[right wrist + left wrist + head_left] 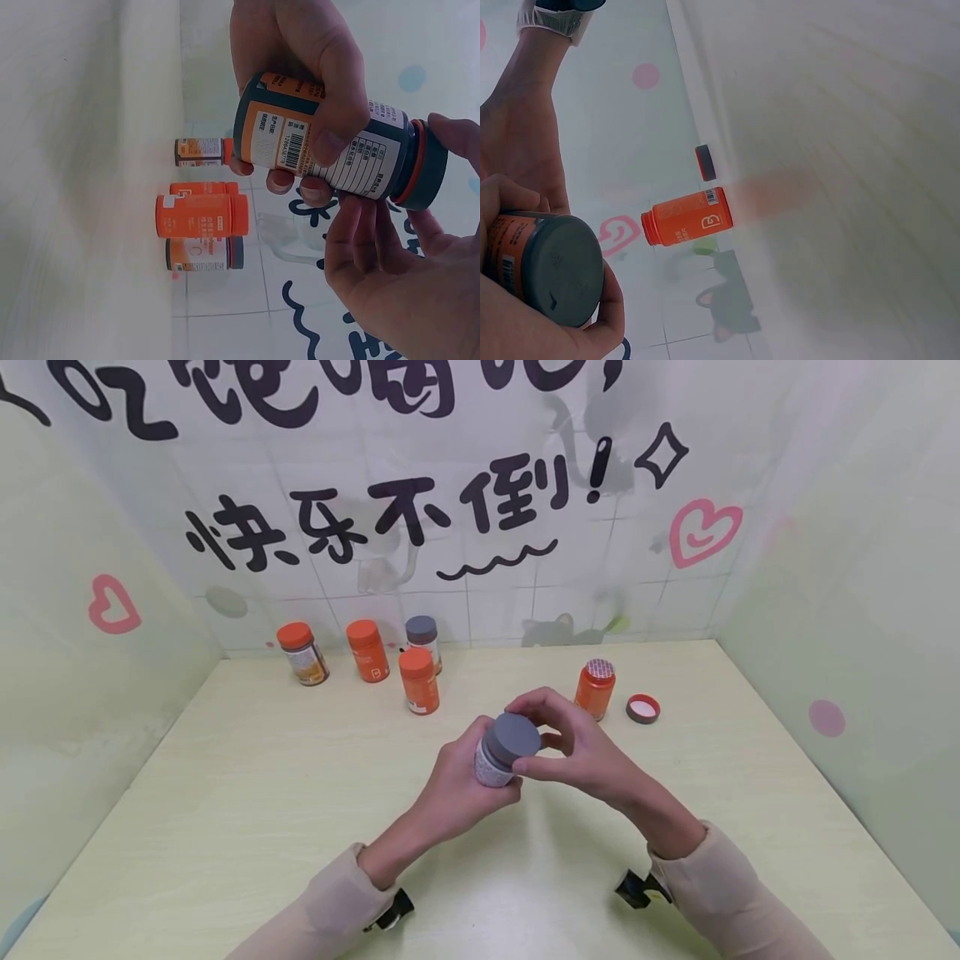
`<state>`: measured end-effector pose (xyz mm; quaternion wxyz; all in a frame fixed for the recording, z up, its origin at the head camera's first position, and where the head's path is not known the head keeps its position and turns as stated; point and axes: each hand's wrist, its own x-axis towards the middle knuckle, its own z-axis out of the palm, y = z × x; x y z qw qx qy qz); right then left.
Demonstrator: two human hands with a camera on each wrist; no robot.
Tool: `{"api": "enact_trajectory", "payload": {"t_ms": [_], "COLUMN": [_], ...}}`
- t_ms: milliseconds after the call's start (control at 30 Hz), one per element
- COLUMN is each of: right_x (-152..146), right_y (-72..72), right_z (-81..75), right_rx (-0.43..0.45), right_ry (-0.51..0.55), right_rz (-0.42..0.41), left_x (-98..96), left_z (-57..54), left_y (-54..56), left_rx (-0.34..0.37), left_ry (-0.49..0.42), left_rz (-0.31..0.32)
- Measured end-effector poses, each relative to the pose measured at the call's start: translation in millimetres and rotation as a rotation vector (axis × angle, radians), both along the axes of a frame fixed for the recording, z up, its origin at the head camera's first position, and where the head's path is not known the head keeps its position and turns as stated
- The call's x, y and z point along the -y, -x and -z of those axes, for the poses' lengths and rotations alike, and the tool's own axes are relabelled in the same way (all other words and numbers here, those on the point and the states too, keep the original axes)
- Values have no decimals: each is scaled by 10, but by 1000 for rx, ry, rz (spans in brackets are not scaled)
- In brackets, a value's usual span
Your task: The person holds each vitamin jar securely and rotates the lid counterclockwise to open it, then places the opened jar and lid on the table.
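We see the bottle (493, 768) raised above the worktop (262, 793), its long axis near upright but leaning to the person's right, grey lid (514, 737) uppermost. The left hand (461, 781) wraps its fingers round the bottle; the right hand (576, 750), fingers curved and parted about the lid's width, grips the grey lid.

left hand (453, 781) gripping a bottle (492, 771), right hand (576, 750) on its grey cap (513, 737), lidless orange bottle (595, 695), loose lid (643, 708) chilling nearby
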<state>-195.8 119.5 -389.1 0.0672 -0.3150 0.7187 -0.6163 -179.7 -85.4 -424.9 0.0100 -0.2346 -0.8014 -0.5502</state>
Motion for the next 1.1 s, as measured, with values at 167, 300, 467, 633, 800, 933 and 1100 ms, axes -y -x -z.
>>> {"api": "enact_trajectory", "payload": {"t_ms": [167, 300, 467, 633, 800, 933, 1100], "right_x": [-12, 6, 9, -26, -1, 21, 1], "right_y": [-1, -9, -14, -14, -17, -18, -16], "right_z": [-10, -1, 8, -4, 10, 15, 8], "right_rx": [-9, 25, 39, 10, 27, 43, 16], "right_ry": [4, 8, 22, 15, 17, 20, 27], "right_rz": [-18, 20, 9, -42, 14, 33, -21], "left_x": [3, 4, 7, 6, -4, 1, 12], "left_z": [-11, -14, -4, 4, 14, 14, 0], "left_y": [-1, -2, -3, 3, 2, -1, -16], "left_rx": [-6, -2, -1, -6, -9, -12, -5], "left_ry": [2, -10, -17, -19, -22, -18, -13], "left_rz": [-9, -2, 9, 5, 3, 11, 14]}}
